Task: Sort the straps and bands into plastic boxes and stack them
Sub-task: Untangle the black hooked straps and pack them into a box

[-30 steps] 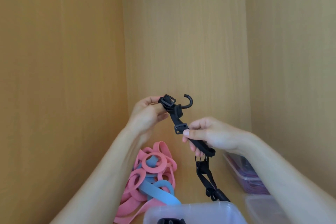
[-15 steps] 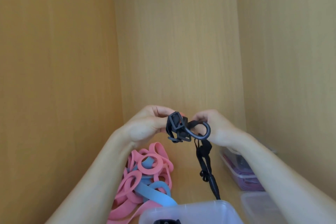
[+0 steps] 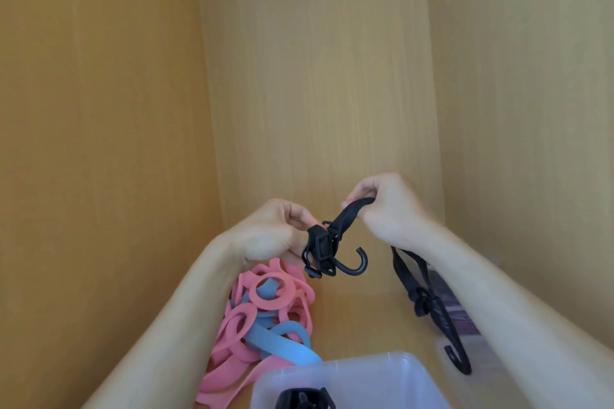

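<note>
Toward the wooden shelf's [image 3: 365, 319] near edge stands a clear plastic box [image 3: 365, 375]. A pile of pink and blue bands [image 3: 265, 309] lies along its left side. A black hooked strap [image 3: 345, 219] is held above them. The left hand [image 3: 269, 232] has its grip clamped on the buckle end, and the right hand [image 3: 388, 206] has its grip clamped further along.

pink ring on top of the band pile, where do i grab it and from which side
Take the pink ring by its rim, coming from above. It lies nearly flat on top of the pile, uncovered, and its open hole shows a blue band beneath. A finger through the hole and the thumb on the outer edge should give a firm grip.
</note>
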`<state>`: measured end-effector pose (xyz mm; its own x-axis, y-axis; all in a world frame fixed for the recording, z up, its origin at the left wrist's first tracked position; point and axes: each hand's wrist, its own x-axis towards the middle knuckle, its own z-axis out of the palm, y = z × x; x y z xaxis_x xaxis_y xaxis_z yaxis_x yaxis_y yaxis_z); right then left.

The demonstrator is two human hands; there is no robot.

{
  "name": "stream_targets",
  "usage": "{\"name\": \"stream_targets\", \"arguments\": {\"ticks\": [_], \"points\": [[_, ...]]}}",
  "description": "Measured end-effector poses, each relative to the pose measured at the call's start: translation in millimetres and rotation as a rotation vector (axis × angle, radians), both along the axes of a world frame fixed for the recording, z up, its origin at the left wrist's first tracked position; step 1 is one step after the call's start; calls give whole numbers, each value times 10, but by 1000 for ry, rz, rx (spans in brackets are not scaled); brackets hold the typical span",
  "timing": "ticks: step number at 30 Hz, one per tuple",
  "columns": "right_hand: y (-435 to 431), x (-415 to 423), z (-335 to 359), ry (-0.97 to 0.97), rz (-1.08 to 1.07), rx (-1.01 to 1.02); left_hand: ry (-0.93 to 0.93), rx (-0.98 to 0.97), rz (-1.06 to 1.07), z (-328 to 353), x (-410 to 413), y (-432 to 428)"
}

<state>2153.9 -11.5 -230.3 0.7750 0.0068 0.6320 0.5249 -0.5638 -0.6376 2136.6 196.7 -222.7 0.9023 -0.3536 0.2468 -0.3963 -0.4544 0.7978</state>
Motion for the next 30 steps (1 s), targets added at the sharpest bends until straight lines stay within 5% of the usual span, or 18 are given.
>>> {"name": "stream_targets", "arguments": {"ticks": [8, 19, 25, 30], "points": [[75, -130, 43, -74, -71, -178, -129, -5, 262, -16, 38, -126], [288, -240, -29, -29, 260, -339, -350, -508, 652, -107, 290, -76], [316, -234, -44, 31, 398, -301, -82, -959, 331, -4, 221, 10], [290, -164, -77, 73, 502, -221, 123, -1111, 61, 65, 144, -18]]}}
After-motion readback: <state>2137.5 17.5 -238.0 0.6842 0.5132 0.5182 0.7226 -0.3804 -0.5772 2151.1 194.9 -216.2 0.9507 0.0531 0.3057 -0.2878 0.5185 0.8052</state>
